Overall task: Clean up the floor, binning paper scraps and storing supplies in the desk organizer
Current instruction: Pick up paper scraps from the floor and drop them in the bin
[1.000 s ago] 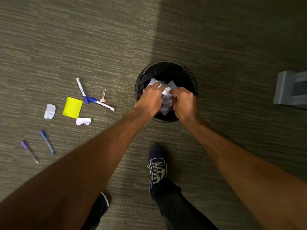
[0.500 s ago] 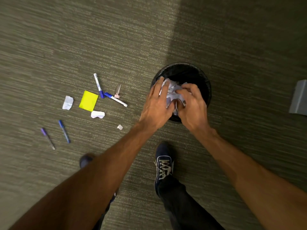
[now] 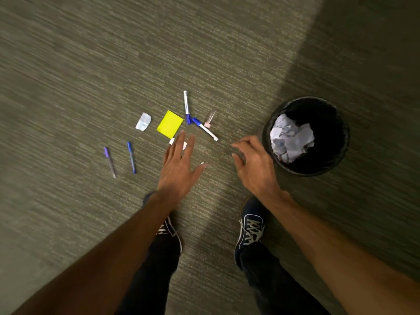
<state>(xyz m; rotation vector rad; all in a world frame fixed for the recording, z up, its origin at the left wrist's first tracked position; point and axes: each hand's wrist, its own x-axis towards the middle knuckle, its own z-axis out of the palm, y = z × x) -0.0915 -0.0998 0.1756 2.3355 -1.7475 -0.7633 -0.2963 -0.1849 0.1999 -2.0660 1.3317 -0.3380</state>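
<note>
The black round bin stands at the right with crumpled white paper inside. My left hand is flat with fingers spread, empty, over a white paper scrap that it mostly hides. My right hand hovers empty with curled, parted fingers just left of the bin. On the carpet lie a yellow sticky pad, another white scrap, two blue-capped white markers, a pink pushpin, a blue pen and a purple pen.
A tiny white scrap shows at my left thumb. My two dark shoes stand below the hands. Grey-green carpet spreads all around, shadowed at the right.
Both hands let go of the crumpled paper, which now lies in the bin, and moved left, away from it. The view swung left, so the bin sits further right.
</note>
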